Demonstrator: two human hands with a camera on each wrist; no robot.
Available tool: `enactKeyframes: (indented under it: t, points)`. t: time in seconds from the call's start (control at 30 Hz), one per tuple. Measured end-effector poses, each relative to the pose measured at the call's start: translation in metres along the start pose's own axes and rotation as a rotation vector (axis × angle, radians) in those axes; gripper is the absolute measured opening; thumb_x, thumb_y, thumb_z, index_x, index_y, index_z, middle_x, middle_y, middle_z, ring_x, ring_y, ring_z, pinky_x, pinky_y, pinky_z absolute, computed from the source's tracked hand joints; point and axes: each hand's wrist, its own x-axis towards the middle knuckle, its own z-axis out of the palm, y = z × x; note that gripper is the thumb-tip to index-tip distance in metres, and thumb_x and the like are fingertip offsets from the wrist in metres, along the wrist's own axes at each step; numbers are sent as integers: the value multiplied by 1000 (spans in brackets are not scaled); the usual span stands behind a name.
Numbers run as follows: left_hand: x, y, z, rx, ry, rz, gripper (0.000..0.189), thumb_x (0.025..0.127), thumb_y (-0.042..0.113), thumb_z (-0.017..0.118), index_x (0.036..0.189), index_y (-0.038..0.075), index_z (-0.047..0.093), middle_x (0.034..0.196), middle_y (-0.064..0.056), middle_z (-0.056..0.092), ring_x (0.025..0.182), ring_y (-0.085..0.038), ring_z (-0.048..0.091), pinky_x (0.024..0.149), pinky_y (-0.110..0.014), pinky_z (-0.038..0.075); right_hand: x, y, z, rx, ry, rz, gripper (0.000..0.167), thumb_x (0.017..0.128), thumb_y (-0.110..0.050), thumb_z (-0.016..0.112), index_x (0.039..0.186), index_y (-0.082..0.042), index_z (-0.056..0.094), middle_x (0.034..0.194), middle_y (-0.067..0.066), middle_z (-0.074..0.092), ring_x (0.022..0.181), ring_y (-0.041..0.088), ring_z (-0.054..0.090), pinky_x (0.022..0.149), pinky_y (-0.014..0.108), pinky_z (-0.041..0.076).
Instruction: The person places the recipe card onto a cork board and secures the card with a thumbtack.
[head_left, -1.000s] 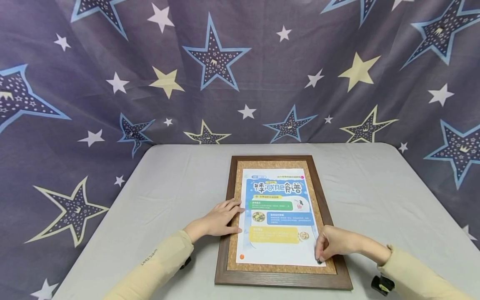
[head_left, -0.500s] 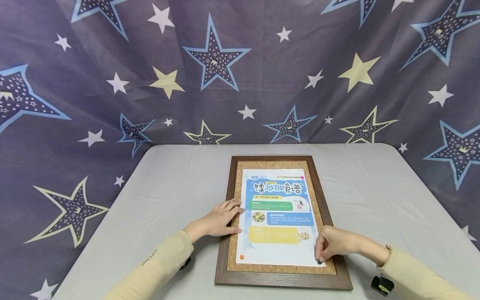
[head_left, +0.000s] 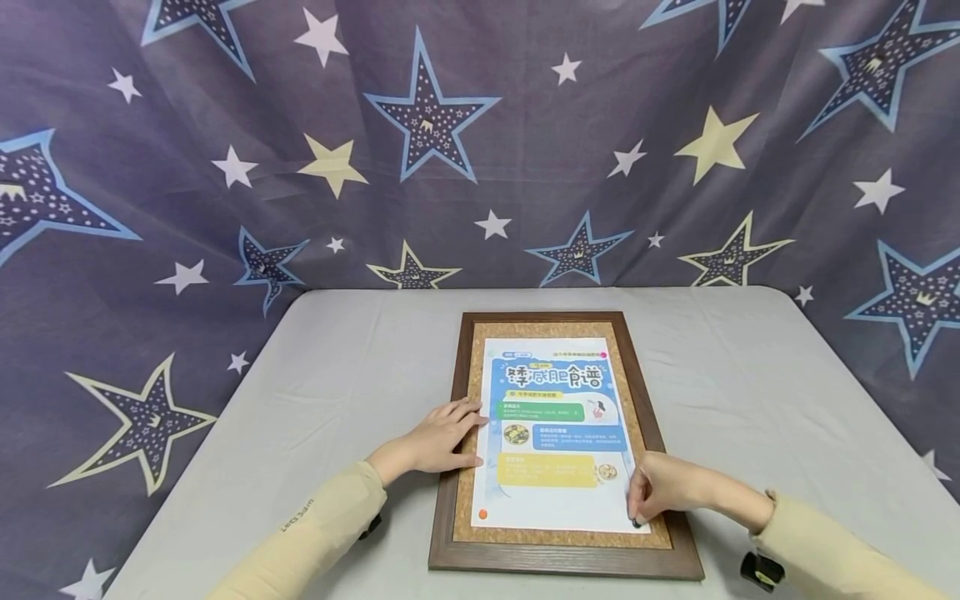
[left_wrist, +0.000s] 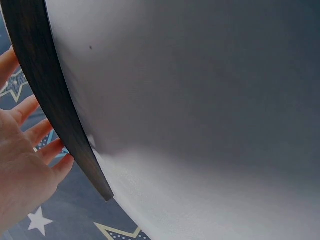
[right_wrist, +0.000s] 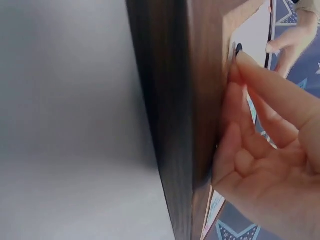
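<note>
A printed poster (head_left: 558, 510) lies on a cork board (head_left: 570, 537) with a brown wooden frame (head_left: 562, 560). My left hand (head_left: 438, 437) rests across the frame's left side, fingers spread, fingertips at the poster's left edge. In the left wrist view, the left hand (left_wrist: 30, 160) shows beyond the frame's dark side. At the poster's lower right corner my right hand (head_left: 667, 485) pinches a small black thumbtack (head_left: 637, 523). The right wrist view shows that black tack (right_wrist: 239, 48) at the fingertips; its point is hidden. An orange round tack (head_left: 483, 514) sits in the lower left corner.
A pink round tack (head_left: 603, 355) marks the poster's upper right corner. The board lies on a table with a light grey cloth (head_left: 360, 358). Behind and beside it hangs a dark curtain (head_left: 480, 192) printed with stars.
</note>
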Motion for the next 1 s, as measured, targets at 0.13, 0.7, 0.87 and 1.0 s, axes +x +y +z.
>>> enactKeyframes:
  t: [0.13,0.7,0.87,1.0]
  points:
    - [0,1,-1,-3,0,0,59,86,44,50,133,9,38,143,-14,23,132,-33,15,104,-49,15,1,-1,1,-35,9,-18,14,63,8,64,61,-5,68,55,-9,57,47,-3,40,43,12,33]
    - [0,-1,-1,-23,5,3,60,86,45,51,133,10,38,143,-13,23,132,-33,15,104,-49,15,-3,8,-5,43,5,-149,9,68,5,66,68,-4,69,66,-7,60,54,-4,48,47,17,44]
    - [0,-1,1,-37,16,-12,60,85,46,52,132,11,39,143,-12,24,132,-31,15,104,-49,16,-6,16,-10,68,41,-187,4,72,1,65,73,-1,68,68,0,65,57,0,55,51,22,49]
    - [-1,-2,0,-59,27,-25,57,84,43,54,131,12,42,142,-12,26,131,-31,18,103,-49,18,-7,21,-14,75,87,-186,7,77,-3,64,81,2,66,73,5,66,62,6,59,55,24,50]
